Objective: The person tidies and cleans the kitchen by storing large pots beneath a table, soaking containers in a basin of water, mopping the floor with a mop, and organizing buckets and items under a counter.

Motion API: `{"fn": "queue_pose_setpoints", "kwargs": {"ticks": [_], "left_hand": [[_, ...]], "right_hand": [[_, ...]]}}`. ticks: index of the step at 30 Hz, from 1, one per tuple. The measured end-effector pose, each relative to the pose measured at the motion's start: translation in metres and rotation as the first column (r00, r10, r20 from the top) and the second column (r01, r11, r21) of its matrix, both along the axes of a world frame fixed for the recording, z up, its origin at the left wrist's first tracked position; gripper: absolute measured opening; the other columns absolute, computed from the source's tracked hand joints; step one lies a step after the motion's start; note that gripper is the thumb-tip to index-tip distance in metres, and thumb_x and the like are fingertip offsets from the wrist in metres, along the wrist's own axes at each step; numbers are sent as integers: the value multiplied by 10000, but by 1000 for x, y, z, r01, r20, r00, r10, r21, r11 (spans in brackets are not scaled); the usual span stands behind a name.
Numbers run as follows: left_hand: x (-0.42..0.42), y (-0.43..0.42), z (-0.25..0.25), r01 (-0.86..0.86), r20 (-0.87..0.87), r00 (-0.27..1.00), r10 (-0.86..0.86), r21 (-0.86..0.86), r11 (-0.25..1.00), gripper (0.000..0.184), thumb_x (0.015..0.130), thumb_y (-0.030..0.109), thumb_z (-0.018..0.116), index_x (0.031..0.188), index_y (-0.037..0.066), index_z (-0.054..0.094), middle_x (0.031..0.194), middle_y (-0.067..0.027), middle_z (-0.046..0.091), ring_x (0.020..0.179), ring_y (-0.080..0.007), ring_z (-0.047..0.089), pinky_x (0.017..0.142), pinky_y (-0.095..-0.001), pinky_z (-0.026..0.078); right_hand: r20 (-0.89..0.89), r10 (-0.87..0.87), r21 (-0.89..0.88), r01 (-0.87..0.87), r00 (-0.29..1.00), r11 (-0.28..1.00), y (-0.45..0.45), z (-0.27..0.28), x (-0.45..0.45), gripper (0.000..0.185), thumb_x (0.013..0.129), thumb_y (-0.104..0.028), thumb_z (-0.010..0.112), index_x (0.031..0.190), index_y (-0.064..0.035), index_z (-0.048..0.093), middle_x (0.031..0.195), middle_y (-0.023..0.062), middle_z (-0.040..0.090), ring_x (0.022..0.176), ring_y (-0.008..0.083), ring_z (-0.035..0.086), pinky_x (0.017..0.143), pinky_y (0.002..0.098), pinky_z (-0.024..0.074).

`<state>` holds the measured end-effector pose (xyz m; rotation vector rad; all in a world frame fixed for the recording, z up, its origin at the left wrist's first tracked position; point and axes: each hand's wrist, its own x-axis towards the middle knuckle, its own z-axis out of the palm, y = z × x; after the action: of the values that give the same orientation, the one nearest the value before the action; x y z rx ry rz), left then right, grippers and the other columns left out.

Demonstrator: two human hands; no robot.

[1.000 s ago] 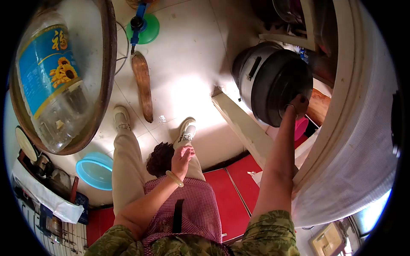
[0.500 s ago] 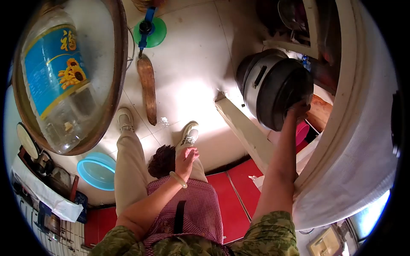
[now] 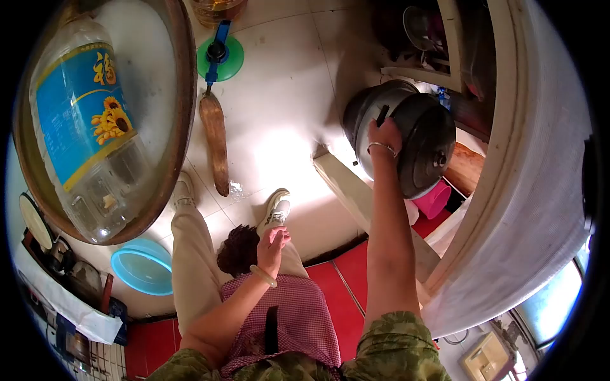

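Note:
My right hand (image 3: 386, 134) reaches forward and grips the black side handle (image 3: 382, 115) of a large grey metal pot (image 3: 373, 147). The pot is covered by a dark lid (image 3: 424, 149) with a knob (image 3: 440, 157), and it sits low beside a pale post. How the fingers wrap the handle is partly hidden. My left hand (image 3: 272, 249), a pale bangle on its wrist, hovers over the checked apron (image 3: 286, 311). Its fingers are curled together, with nothing visible in them.
A clear bottle with a blue label (image 3: 82, 108) lies on a round wooden-rimmed tray (image 3: 184, 127). On the floor are a blue basin (image 3: 143, 267), a long brown woody piece (image 3: 214, 140) and a green disc (image 3: 232, 60). The pale post (image 3: 343, 187) and a pink container (image 3: 434, 200) are near the pot.
My right hand has moved left from the lid's near side to the pot's side handle. My left hand keeps its curled pose. The view has shifted slightly.

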<state>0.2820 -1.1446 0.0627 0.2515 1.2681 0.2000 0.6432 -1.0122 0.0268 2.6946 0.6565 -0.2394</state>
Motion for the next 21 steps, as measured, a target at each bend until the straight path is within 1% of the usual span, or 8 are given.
{"fn": "queue_pose_setpoints", "kwargs": {"ticks": [3, 9, 12, 15, 16, 17, 19, 21], "left_hand": [[-3, 1, 0, -27, 13, 1000, 27, -14, 1000, 256, 942, 221, 527, 1069, 1, 561, 939, -78, 606, 850, -146, 605, 739, -236, 458], [-6, 2, -1, -46, 1, 999, 46, -24, 999, 252, 936, 221, 538, 1064, 5, 565, 937, -64, 610, 859, -132, 602, 722, -225, 451], [-10, 0, -5, 3, 51, 999, -2, -23, 1000, 352, 939, 347, 519, 1119, 46, 548, 1050, -94, 607, 958, -185, 610, 838, -300, 455], [-12, -11, -14, 61, 8, 998, -61, 37, 997, 331, 941, 320, 518, 1121, 44, 547, 1048, -88, 608, 953, -184, 613, 825, -294, 463], [-10, -11, -10, -64, 40, 997, 65, -24, 998, 315, 941, 299, 519, 1114, 38, 552, 1040, -81, 610, 935, -174, 615, 817, -287, 469], [-11, -4, -5, -21, 39, 999, 21, 6, 1000, 313, 941, 289, 522, 1105, 25, 555, 1041, -81, 611, 918, -164, 613, 811, -277, 471], [-10, -2, -7, -53, 36, 998, 52, 29, 998, 307, 944, 275, 517, 1096, 10, 556, 1038, -83, 610, 912, -156, 610, 810, -266, 469], [-9, 4, -15, -35, 54, 998, 31, 69, 997, 322, 949, 277, 507, 1115, 4, 550, 1046, -92, 609, 926, -163, 608, 813, -271, 470]], "right_hand": [[-33, -66, 43, 67, 997, 997, 9, -1, 8, 310, 756, -359, 624, 910, -91, 649, 931, 156, 665, 873, 351, 641, 732, 454, 520], [-14, -72, 111, 73, 997, 991, 38, 0, 18, 319, 732, -341, 629, 916, -82, 656, 942, 164, 662, 893, 361, 631, 734, 450, 517], [25, -81, 78, 79, 996, 994, 49, 3, 17, 347, 742, -368, 626, 891, -55, 652, 965, 196, 649, 915, 374, 621, 743, 454, 509], [-55, 53, 109, -47, 997, 993, 35, -4, 29, 405, 779, -408, 607, 935, -35, 627, 956, 217, 642, 921, 383, 614, 749, 459, 499], [22, 70, 185, -73, 997, 980, 31, -8, 27, 416, 788, -421, 603, 950, -37, 607, 926, 219, 640, 900, 392, 611, 735, 474, 489], [100, 81, 237, -102, 992, 966, 25, -7, 21, 427, 796, -433, 598, 964, -40, 587, 896, 222, 638, 880, 401, 607, 721, 490, 480], [256, 285, 404, -370, 924, 837, 24, 6, -2, 387, 846, -412, 571, 962, -43, 564, 776, 189, 639, 776, 392, 620, 671, 481, 482], [12, 276, 483, -247, 961, 840, 24, 21, -46, 289, 864, -351, 566, 937, -71, 569, 712, 155, 634, 679, 360, 625, 620, 443, 487]]}}
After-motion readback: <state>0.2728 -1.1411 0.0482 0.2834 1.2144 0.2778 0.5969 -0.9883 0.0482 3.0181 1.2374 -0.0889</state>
